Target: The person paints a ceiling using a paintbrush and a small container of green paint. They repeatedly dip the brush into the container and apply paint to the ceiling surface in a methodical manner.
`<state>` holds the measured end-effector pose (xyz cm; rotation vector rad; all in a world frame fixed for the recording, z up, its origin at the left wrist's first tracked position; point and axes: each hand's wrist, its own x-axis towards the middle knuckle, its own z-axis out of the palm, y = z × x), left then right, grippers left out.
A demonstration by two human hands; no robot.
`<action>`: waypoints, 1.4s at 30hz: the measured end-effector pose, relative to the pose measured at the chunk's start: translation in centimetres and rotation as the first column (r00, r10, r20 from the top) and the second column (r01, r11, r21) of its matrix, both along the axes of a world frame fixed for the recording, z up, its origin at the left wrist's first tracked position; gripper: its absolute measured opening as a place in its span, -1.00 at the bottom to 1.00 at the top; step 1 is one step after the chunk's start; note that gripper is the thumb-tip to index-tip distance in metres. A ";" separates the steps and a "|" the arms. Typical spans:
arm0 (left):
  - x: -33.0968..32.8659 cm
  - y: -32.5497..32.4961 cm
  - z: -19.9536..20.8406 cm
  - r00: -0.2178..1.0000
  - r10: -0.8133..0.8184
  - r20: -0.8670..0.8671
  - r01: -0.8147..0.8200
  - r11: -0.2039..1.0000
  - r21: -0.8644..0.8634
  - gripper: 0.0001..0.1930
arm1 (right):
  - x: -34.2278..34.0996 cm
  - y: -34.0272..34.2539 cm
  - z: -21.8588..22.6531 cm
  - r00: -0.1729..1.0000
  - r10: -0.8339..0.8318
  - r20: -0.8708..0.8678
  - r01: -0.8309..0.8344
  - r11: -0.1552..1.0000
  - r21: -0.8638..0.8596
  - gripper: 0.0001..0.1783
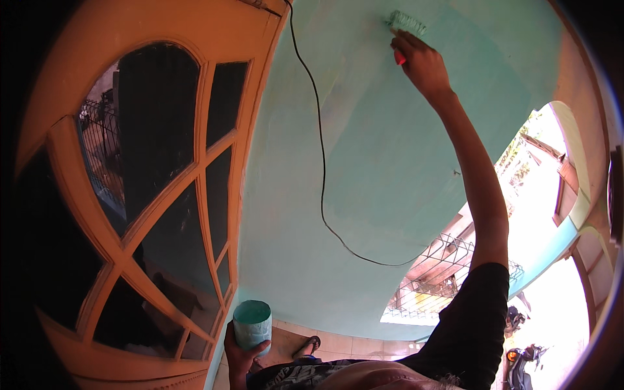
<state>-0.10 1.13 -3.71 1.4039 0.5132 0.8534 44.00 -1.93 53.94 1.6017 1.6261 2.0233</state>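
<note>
High on the teal wall [383,143], my right hand [426,65] is closed around a wide paintbrush [408,24]. Its pale green bristles lie against the wall, and a bit of red handle shows below my fingers. The right arm is stretched far up. Low down by the door, my left hand [242,354] grips a cylindrical paint container [253,328] from below and the side. The container is upright, with teal inside and pale, paint-smeared outer walls. How much paint it holds cannot be made out.
An orange wooden door [123,257] with dark glass panes stands at the left. A black cable [318,123] hangs down along the wall and curves right. A wire fence [432,266] and a parked motorbike [520,364] are at the right. Floor tiles [357,344] show below.
</note>
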 end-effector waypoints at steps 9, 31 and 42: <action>-0.5 -0.3 0.5 1.000 -0.019 0.006 0.019 0.999 -0.028 -0.10 | -7.1 0.3 1.8 0.942 -0.152 -0.301 0.135 0.988 -0.074 -0.78; -2.7 0.4 1.7 0.994 0.058 -0.087 -0.057 0.998 0.017 -0.13 | -7.7 1.8 -1.7 0.968 -0.088 -0.237 0.086 0.996 -0.017 -0.81; -1.6 -0.4 0.8 0.997 0.036 -0.064 -0.038 0.999 -0.022 -0.13 | -2.7 0.1 -17.9 0.981 -0.168 -0.101 0.152 0.976 -0.154 -0.75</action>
